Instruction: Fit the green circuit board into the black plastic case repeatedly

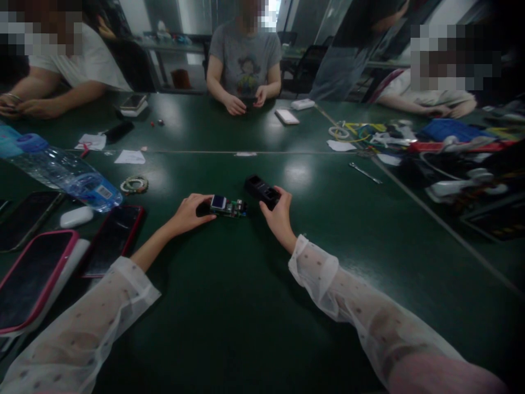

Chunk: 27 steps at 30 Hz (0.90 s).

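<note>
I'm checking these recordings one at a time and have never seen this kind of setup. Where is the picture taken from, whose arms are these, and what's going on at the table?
There is no machine here: the arms belong to a person wearing a head camera that looks forward and down. The left hand grips one end of a small circuit board with a little screen. The right hand holds a black case with openings in it. On the dark green table are a plastic bottle, a pink-cased phone, bracelets and a wrench. Other people sit across from the wearer.
</note>
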Available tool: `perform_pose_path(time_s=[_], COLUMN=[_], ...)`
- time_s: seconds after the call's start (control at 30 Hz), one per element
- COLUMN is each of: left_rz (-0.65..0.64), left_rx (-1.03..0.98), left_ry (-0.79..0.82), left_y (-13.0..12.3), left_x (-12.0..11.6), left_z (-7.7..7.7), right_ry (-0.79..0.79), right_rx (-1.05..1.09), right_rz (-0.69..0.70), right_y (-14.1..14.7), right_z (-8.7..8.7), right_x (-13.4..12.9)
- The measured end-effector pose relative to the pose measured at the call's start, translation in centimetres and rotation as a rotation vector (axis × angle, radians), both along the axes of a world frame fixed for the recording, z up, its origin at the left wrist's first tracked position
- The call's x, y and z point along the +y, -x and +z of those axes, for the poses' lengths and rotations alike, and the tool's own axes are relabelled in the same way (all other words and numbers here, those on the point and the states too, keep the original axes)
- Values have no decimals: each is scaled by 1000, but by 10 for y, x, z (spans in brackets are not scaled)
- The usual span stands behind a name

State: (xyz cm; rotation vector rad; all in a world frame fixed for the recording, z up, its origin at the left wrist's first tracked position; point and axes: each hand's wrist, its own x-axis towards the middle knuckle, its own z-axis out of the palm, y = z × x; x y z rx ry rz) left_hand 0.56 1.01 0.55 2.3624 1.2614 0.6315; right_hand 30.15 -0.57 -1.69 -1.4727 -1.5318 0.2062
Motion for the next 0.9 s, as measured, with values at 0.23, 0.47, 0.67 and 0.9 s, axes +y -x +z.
perform_pose_path(time_s=[0.23, 0.47, 0.67, 0.9], left_rz=[-4, 3, 2, 5], left_rx=[0, -6, 4, 6], left_ry=[-22, -5, 2, 19], left_y=[0, 1, 1, 1], left_x=[2, 1, 0, 1], left_z=[-3, -2, 0, -1], right_ry=[0, 5, 17, -20], right_rx=[32, 100, 109, 141], right_rz=[4, -4, 9, 59], right_y=[-2, -5, -4, 3], right_z=[-4, -11, -8, 7], right_x=[4, 7, 7, -4])
